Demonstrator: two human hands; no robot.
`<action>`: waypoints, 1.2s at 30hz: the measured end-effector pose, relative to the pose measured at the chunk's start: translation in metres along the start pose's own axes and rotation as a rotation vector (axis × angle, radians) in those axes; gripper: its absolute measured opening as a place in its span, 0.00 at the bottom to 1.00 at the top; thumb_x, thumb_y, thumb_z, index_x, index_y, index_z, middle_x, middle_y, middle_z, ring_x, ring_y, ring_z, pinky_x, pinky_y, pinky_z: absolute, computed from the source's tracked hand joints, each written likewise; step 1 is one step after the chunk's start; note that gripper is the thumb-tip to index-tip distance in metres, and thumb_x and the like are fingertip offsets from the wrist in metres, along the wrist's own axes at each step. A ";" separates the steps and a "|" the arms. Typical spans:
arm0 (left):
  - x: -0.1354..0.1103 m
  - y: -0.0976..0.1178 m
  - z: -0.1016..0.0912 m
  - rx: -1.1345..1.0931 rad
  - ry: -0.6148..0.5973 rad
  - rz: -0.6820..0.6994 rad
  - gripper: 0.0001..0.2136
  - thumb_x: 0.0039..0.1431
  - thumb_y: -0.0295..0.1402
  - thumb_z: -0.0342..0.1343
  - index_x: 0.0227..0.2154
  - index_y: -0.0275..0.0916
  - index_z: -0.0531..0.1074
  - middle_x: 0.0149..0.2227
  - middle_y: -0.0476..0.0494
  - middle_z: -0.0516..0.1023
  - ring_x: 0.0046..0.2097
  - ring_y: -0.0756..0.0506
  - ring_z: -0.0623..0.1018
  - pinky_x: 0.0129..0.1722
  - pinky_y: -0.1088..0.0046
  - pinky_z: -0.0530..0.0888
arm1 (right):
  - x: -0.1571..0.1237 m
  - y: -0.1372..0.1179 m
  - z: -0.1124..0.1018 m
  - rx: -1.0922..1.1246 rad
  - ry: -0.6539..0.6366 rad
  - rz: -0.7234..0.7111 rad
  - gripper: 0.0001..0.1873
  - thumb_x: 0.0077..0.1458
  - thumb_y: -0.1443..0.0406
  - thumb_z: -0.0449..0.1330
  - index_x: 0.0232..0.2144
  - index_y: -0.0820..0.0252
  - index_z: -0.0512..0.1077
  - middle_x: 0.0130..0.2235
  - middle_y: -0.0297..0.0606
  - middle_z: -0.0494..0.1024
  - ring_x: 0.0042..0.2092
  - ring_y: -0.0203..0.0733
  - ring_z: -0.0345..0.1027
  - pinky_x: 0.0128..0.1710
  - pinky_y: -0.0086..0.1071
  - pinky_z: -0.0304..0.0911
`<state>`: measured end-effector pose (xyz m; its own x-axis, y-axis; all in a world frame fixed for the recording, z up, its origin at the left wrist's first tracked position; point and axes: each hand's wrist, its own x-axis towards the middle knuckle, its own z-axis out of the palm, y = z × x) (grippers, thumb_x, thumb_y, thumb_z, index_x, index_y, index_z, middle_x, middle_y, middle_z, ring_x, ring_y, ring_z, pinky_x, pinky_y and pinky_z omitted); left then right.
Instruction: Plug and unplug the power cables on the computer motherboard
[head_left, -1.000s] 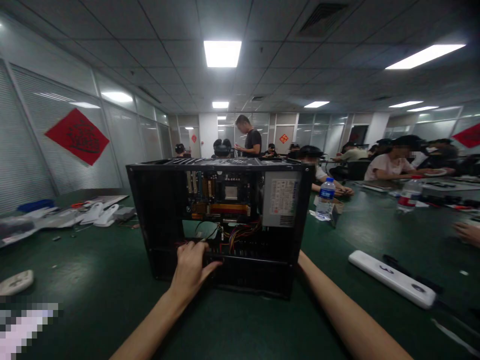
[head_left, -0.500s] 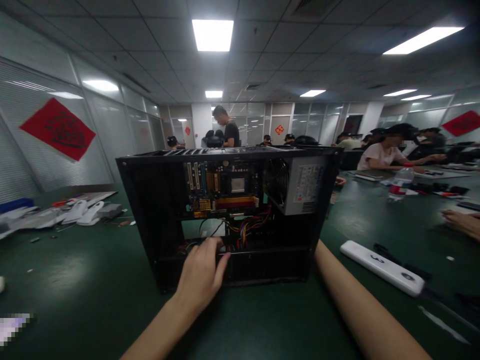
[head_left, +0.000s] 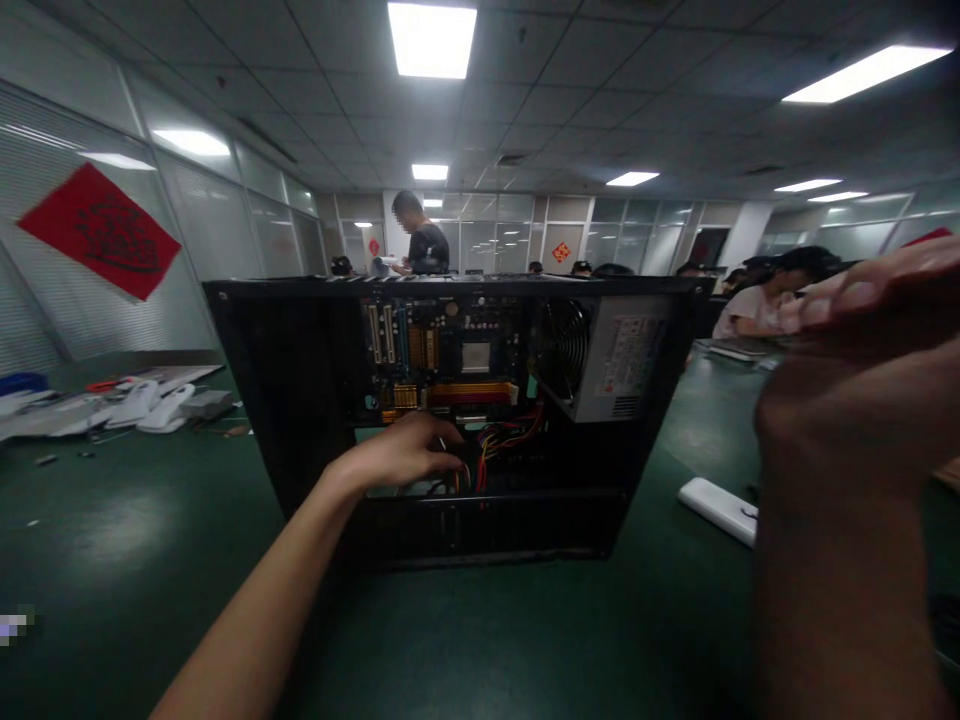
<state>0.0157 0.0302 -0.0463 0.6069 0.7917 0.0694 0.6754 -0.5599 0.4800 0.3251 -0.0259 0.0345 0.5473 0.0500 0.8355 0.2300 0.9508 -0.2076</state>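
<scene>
A black computer case (head_left: 247,400) stands open towards me on the dark green table (head_left: 135,540). Inside it are a motherboard (head_left: 442,360), a grey power supply (head_left: 622,360) with a fan, and a bundle of coloured wires (head_left: 506,440). My left hand (head_left: 397,455) reaches into the case below the motherboard, its fingers pressed together with the tips in the wires. My right hand (head_left: 862,340) is raised close to the camera at the right. It is blurred and hides part of the table, and its fingers cannot be read.
A white power strip (head_left: 720,508) lies on the table right of the case. White parts and papers (head_left: 150,405) lie at the far left. A person (head_left: 424,245) stands behind the case; other people (head_left: 757,300) sit at the right.
My left hand moved from the case's lower front rail up into the wires. My right arm left the case's right side and rose in front of the camera. The view moved closer.
</scene>
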 end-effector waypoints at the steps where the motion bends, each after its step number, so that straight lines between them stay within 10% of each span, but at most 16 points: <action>1: 0.000 0.000 -0.002 -0.045 0.031 -0.007 0.16 0.57 0.39 0.58 0.45 0.37 0.77 0.45 0.42 0.82 0.45 0.42 0.79 0.46 0.69 0.72 | -0.008 -0.012 0.007 0.030 -0.081 -0.022 0.16 0.59 0.62 0.50 0.19 0.55 0.60 0.20 0.28 0.56 0.20 0.31 0.51 0.21 0.30 0.50; 6: -0.007 0.004 -0.012 -0.348 0.189 -0.066 0.17 0.53 0.41 0.61 0.41 0.36 0.79 0.42 0.43 0.83 0.43 0.41 0.79 0.45 0.66 0.73 | -0.069 -0.022 0.046 -0.299 -0.856 0.165 0.07 0.60 0.63 0.59 0.33 0.61 0.73 0.29 0.33 0.74 0.29 0.34 0.67 0.27 0.29 0.60; 9: -0.010 0.008 -0.015 -0.521 0.299 -0.092 0.16 0.50 0.40 0.63 0.38 0.34 0.80 0.40 0.42 0.84 0.42 0.41 0.80 0.46 0.64 0.74 | -0.101 0.005 0.056 -0.310 -1.100 0.370 0.15 0.60 0.63 0.60 0.48 0.62 0.72 0.39 0.39 0.79 0.39 0.39 0.73 0.38 0.33 0.67; 19: -0.016 0.013 -0.021 -0.682 0.338 0.051 0.18 0.47 0.32 0.67 0.43 0.37 0.80 0.47 0.41 0.82 0.49 0.40 0.79 0.56 0.60 0.71 | -0.125 0.042 0.060 0.010 -1.037 0.806 0.23 0.56 0.63 0.60 0.54 0.63 0.70 0.37 0.40 0.80 0.38 0.41 0.75 0.37 0.35 0.71; 36: -0.007 0.013 -0.004 -0.879 0.493 0.044 0.17 0.44 0.34 0.70 0.40 0.37 0.81 0.42 0.41 0.83 0.45 0.42 0.81 0.53 0.61 0.74 | -0.121 0.036 0.056 0.028 -0.935 0.783 0.24 0.55 0.61 0.62 0.53 0.64 0.72 0.34 0.38 0.79 0.35 0.39 0.73 0.35 0.33 0.70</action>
<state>0.0190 0.0182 -0.0370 0.2485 0.8989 0.3608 -0.0121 -0.3695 0.9291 0.2223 0.0198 -0.0462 -0.2623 0.8025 0.5359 0.0739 0.5704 -0.8180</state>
